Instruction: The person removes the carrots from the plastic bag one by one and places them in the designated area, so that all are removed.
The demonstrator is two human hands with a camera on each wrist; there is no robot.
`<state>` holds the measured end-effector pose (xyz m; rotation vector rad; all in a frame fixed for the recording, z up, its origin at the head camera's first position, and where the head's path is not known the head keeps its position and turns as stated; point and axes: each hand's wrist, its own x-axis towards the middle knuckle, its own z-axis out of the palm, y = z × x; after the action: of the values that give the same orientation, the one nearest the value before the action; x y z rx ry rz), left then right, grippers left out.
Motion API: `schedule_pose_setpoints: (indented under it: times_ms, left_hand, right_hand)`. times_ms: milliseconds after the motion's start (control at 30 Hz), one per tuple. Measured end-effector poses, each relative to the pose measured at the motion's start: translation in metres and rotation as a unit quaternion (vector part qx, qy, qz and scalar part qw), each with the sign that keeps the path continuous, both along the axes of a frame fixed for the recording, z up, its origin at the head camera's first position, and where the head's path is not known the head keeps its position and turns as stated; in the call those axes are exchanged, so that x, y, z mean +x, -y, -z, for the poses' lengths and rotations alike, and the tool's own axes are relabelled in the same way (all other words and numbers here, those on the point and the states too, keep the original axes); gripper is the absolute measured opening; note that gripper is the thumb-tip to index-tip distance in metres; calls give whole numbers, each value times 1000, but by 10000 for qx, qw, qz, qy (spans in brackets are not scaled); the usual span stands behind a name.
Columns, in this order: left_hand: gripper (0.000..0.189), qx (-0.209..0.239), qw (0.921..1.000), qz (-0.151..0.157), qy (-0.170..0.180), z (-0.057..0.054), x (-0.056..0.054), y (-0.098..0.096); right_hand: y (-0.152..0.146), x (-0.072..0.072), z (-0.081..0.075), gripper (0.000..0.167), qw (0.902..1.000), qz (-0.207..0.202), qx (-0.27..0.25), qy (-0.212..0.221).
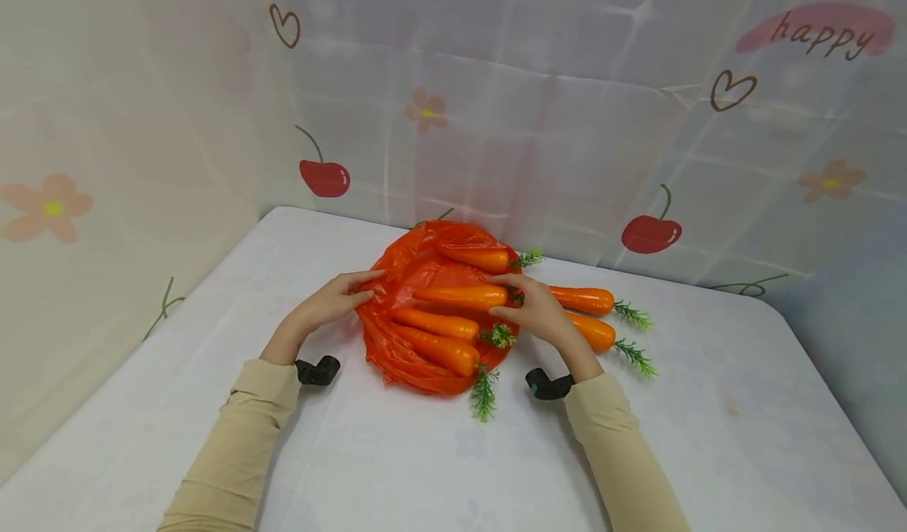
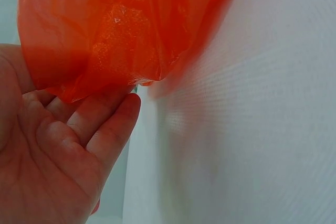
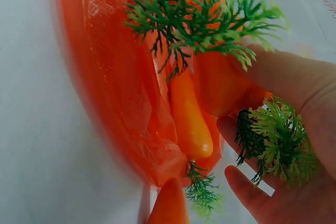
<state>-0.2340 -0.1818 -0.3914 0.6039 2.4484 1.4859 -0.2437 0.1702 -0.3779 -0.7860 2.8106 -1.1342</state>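
Observation:
A thin red plastic bag (image 1: 386,351) lies spread on the table with several orange carrots with green tops on it. My left hand (image 1: 322,305) holds the bag's left edge between thumb and fingers; in the left wrist view the red film (image 2: 126,35) drapes over the fingertips. My right hand (image 1: 544,315) grips the thick end of a middle carrot (image 1: 460,297), whose leafy top (image 3: 283,145) pokes into the palm in the right wrist view. Below it on the bag lie two carrots (image 1: 439,324), and another carrot (image 1: 478,258) sits along the far side.
Right of the bag, partly behind my right hand, lie an upper loose carrot (image 1: 588,300) and a lower loose carrot (image 1: 594,332). The white table (image 1: 397,469) meets a printed cloth wall (image 1: 538,146) at the back. Black devices (image 1: 319,371) sit at both wrists.

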Motion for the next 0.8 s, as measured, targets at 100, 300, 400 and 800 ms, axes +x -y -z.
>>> schedule_pose_setpoints:
  times_ms: [100,300,400,800]
  left_hand:
    - [45,-9,10000,-38,18,-1,1,1]
    - [45,-104,9999,-125,55,-2,2,0]
    - [44,-167,9998,-122,77,-10,6,-4]
    - [44,-215,9996,-105,145,-29,19,-8]
  right_hand:
    - [-2,1,-2,48,10000,34,-8,-13]
    - [-8,8,-9,47,9998,169,-62,-65]
    - [-15,13,-11,48,9995,270,-150,-76]
    - [-46,32,-8,49,9984,509,-262,0]
